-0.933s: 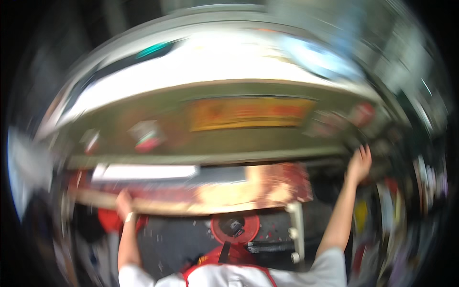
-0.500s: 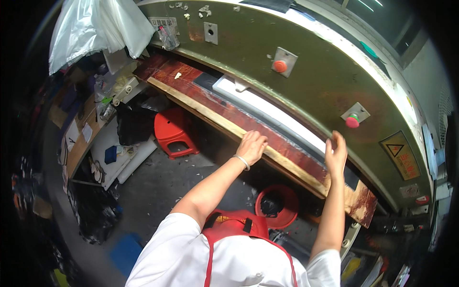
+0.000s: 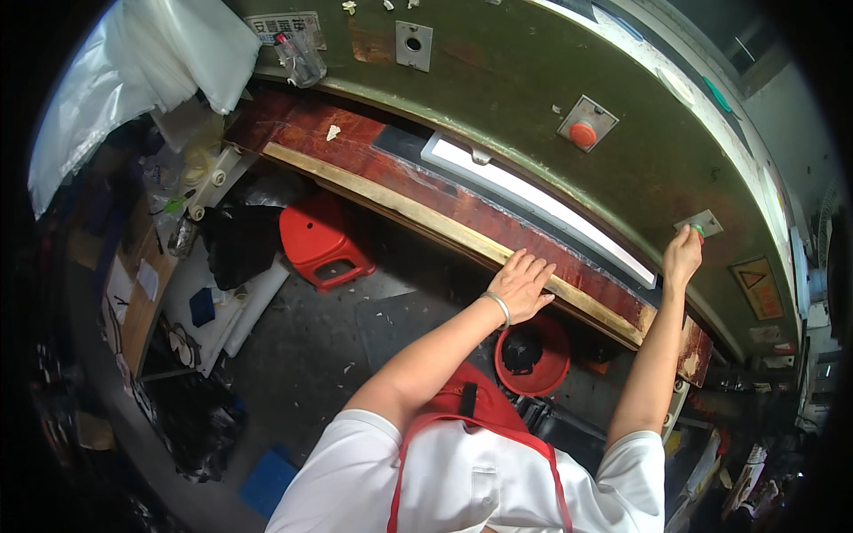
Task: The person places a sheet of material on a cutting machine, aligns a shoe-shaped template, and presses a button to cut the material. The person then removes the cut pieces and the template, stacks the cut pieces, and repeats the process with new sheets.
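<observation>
The left forearm (image 3: 418, 373) rose from the lower middle of the frame, slanting up and to the right, with a band (image 3: 500, 308) around the wrist. The left hand (image 3: 524, 286) was open and palm down near the centre, its fingers a little apart and resting on the pale wooden strip (image 3: 391, 204) along the near edge of the red-brown board (image 3: 311, 131). That board ran from the upper left down to the right, with a long white bar (image 3: 551, 210) lying along its far side.

The right forearm (image 3: 653, 369) stood almost upright at the right of the frame. The right hand (image 3: 682, 258) was raised, fingers bent and bunched against a button (image 3: 698, 233) on the green machine (image 3: 498, 84); whether they gripped it or only pressed could not be told. A second button (image 3: 583, 134), round and red, sat to the upper left of that hand.

At the upper left, plastic sheets (image 3: 178, 53) were cut off by the dark rim. The left palm was hidden under its own back. Black stuff inside the red bin (image 3: 554, 375), below the board, was hard to make out. The right fingers covered most of their button, leaving bits of green and red showing. Clutter (image 3: 746, 475) at the lower right faded into shadow.
</observation>
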The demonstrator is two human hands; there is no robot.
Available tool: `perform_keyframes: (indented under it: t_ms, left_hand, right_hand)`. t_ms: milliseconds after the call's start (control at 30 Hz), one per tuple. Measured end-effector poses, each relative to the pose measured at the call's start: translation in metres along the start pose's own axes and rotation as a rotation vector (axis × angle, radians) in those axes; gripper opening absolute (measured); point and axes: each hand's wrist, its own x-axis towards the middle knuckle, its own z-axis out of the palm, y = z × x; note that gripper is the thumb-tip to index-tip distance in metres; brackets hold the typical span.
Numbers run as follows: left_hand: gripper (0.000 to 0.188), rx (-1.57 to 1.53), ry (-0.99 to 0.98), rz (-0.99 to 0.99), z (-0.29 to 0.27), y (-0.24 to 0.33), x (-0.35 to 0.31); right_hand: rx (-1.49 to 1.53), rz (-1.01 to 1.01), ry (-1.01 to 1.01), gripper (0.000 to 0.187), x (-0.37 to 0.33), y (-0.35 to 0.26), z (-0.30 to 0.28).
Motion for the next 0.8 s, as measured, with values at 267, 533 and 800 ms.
perform_keyframes:
  t_ms: [267,533,800]
  left_hand:
    - [0.037,0.073,0.183,-0.144,-0.087,-0.068,-0.018]
    - [0.02,0.189,0.39,-0.326,-0.063,-0.104,-0.028]
    - [0.029,0.194,0.431,-0.329,-0.063,-0.103,-0.049]
  right_hand:
    - [0.397,-0.005,-0.078,0.02,-0.089,0.0,-0.013]
    - [0.355,-0.099,-0.236,0.026,-0.205,-0.036,0.02]
    - [0.271,-0.072,-0.457,0.028,-0.208,-0.041,0.01]
